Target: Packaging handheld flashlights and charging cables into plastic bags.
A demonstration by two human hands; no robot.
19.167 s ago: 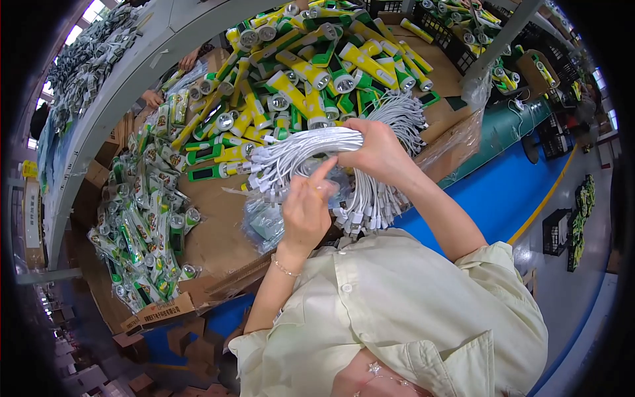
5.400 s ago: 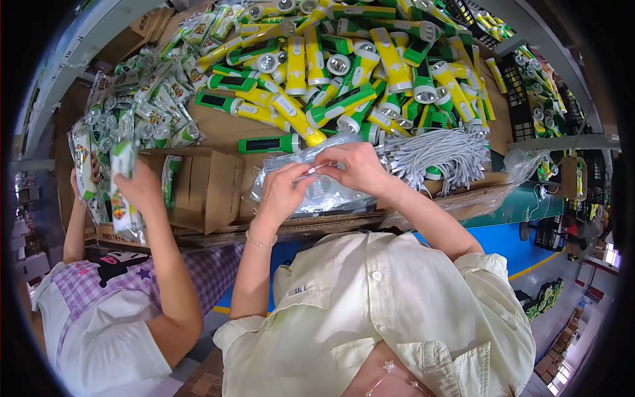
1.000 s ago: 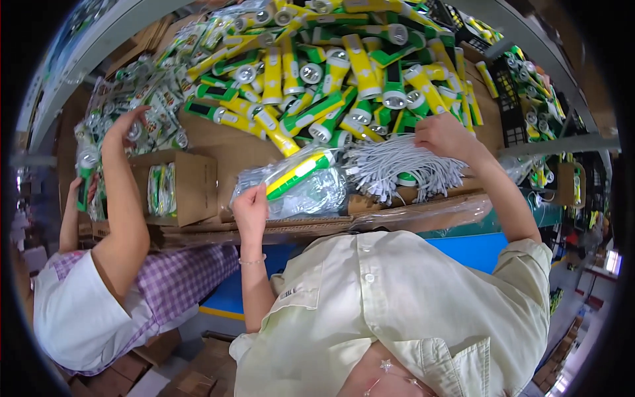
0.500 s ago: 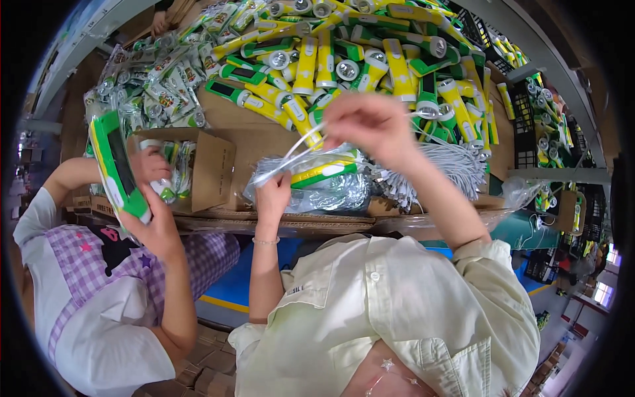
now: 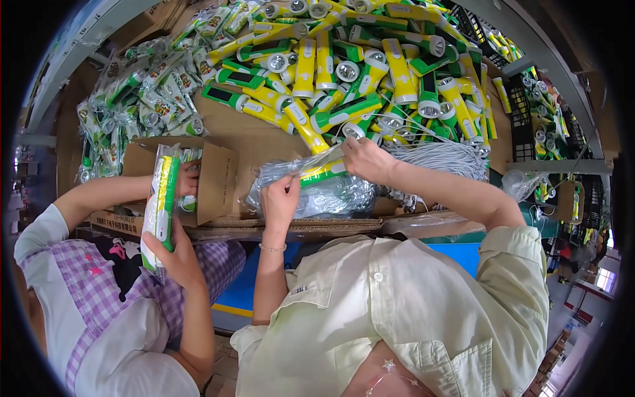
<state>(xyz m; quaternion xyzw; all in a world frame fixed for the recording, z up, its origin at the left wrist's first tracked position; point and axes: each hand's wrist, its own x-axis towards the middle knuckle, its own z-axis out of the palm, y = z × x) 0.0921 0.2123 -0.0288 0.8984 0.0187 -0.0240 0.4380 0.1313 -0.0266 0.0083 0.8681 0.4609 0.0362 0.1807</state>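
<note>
Head view: flashlight (image 5: pixel 323 173) crosswise, right end farther

The left hand (image 5: pixel 280 200) is raised on a nearly upright left forearm (image 5: pixel 267 278), its fingertips (image 5: pixel 292 181) pinched together. The right hand (image 5: pixel 368 161) is held higher and nearby, loosely curled, the right forearm (image 5: pixel 453 190) stretched inward from a bent elbow (image 5: pixel 514 213).

Cardboard box (image 5: pixel 219 185) at left, black crate (image 5: pixel 522 129) at right, co-worker's purple checked apron (image 5: pixel 78 278)
</note>
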